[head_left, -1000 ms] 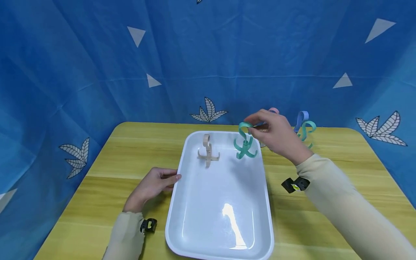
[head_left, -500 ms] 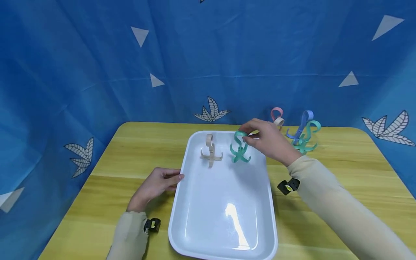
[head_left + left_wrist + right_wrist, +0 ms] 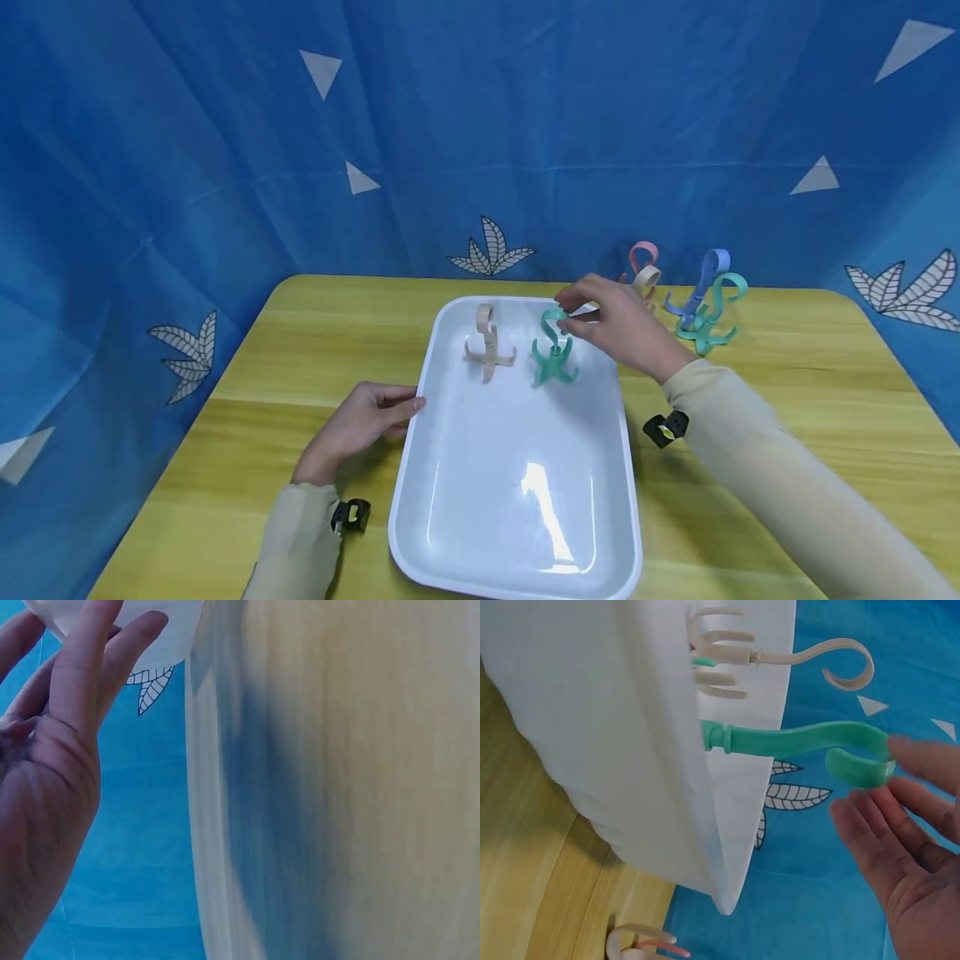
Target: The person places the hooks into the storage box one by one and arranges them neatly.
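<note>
My right hand pinches the curled top of a green octopus-style hanging hook between thumb and finger. This hook stands upright at the far right inside the white tray; the tray wall hides its prongs in the right wrist view. Left of it, a beige hook of the same kind stands on the tray floor. My left hand holds the tray's left rim, its thumb over the edge; in the left wrist view its fingers lie against the tray's outer wall.
Behind my right hand, on the wooden table, are a blue hook, another green hook, a pink hook and a beige hook. A blue patterned cloth hangs behind the table.
My right hand has brought the green hook left and down into the tray, beside the beige one. The hooks behind the hand show more fully. My left hand keeps its place on the rim.
</note>
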Action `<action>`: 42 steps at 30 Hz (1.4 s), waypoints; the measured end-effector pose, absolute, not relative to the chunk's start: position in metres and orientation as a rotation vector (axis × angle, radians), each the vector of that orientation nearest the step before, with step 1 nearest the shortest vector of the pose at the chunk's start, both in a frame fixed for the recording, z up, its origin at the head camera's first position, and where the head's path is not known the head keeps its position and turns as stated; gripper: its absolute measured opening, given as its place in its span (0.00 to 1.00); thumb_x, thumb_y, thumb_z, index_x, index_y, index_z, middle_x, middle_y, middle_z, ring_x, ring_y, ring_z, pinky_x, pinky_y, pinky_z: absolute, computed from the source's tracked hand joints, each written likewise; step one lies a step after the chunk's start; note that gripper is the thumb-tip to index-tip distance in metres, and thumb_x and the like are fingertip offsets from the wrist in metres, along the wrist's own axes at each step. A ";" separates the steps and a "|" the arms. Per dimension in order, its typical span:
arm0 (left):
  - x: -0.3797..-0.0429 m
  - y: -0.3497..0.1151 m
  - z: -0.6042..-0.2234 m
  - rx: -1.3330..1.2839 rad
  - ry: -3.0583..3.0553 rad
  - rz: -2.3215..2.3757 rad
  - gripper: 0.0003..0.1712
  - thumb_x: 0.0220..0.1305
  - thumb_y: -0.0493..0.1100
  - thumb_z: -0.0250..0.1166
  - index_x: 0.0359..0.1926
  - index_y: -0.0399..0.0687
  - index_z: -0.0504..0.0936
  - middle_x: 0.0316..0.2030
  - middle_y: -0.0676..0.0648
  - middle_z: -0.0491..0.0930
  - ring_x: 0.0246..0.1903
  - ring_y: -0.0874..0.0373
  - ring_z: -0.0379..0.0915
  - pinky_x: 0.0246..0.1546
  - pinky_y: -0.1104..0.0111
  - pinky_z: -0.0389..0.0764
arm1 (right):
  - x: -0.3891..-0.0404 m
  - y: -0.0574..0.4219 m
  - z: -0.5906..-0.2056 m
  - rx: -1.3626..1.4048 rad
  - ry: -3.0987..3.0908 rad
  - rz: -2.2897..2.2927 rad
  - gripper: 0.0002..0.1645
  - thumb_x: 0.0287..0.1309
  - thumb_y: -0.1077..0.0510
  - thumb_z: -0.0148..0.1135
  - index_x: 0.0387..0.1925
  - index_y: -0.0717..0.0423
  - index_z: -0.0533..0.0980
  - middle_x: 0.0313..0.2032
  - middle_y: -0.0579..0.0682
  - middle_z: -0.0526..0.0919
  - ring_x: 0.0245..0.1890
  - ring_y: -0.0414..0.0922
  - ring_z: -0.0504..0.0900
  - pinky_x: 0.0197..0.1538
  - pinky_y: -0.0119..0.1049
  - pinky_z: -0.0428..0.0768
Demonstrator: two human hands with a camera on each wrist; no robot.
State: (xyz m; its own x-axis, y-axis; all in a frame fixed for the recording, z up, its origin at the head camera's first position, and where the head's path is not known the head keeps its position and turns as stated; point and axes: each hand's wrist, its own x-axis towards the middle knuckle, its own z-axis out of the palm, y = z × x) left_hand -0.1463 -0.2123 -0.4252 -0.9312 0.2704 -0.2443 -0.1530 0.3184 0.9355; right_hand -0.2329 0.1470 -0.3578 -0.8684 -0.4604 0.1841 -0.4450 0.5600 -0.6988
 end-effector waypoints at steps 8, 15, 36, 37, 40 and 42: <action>-0.149 -0.211 -0.423 0.107 2.260 1.622 0.26 0.68 0.47 0.65 0.58 0.32 0.78 0.49 0.38 0.82 0.45 0.49 0.81 0.41 0.61 0.85 | -0.233 0.157 -0.360 -0.814 2.767 -1.247 0.19 0.68 0.51 0.62 0.52 0.60 0.79 0.46 0.52 0.79 0.49 0.49 0.79 0.53 0.47 0.81; -0.149 -0.212 -0.423 0.116 2.230 1.659 0.25 0.69 0.44 0.64 0.58 0.28 0.77 0.49 0.35 0.81 0.44 0.47 0.82 0.41 0.61 0.85 | -0.227 0.172 -0.361 -0.715 2.814 -1.273 0.20 0.73 0.51 0.54 0.55 0.61 0.77 0.47 0.52 0.78 0.49 0.49 0.78 0.53 0.48 0.79; -0.148 -0.213 -0.424 0.126 2.209 1.683 0.25 0.69 0.43 0.64 0.58 0.28 0.76 0.49 0.34 0.81 0.44 0.47 0.82 0.41 0.60 0.85 | -0.218 0.221 -0.344 -0.562 3.038 -1.226 0.16 0.72 0.55 0.56 0.52 0.61 0.78 0.46 0.54 0.78 0.48 0.53 0.78 0.51 0.52 0.78; -0.148 -0.213 -0.424 0.124 2.212 1.682 0.25 0.69 0.43 0.64 0.58 0.28 0.77 0.49 0.34 0.81 0.44 0.47 0.82 0.41 0.60 0.85 | -0.218 0.223 -0.344 -0.557 3.037 -1.219 0.17 0.72 0.54 0.56 0.52 0.61 0.77 0.46 0.53 0.78 0.48 0.53 0.77 0.51 0.52 0.78; -0.148 -0.213 -0.424 0.125 2.208 1.687 0.25 0.69 0.43 0.64 0.58 0.28 0.77 0.49 0.34 0.81 0.45 0.47 0.82 0.41 0.59 0.85 | -0.217 0.228 -0.344 -0.546 3.051 -1.200 0.18 0.72 0.52 0.55 0.53 0.61 0.77 0.46 0.53 0.78 0.48 0.53 0.77 0.51 0.52 0.77; -0.149 -0.213 -0.424 0.130 2.206 1.686 0.25 0.69 0.44 0.65 0.58 0.28 0.77 0.50 0.34 0.81 0.45 0.47 0.82 0.42 0.59 0.85 | -0.216 0.232 -0.343 -0.533 3.063 -1.196 0.18 0.72 0.52 0.55 0.53 0.60 0.77 0.46 0.53 0.77 0.48 0.53 0.77 0.51 0.52 0.77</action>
State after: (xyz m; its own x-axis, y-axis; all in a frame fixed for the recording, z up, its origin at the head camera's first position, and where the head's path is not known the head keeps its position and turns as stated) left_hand -0.1487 -0.2125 -0.4242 -0.9312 0.2864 -0.2256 -0.1425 0.2837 0.9483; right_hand -0.2161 0.2322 -0.3428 -0.9313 -0.2241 0.2872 -0.3594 0.6936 -0.6243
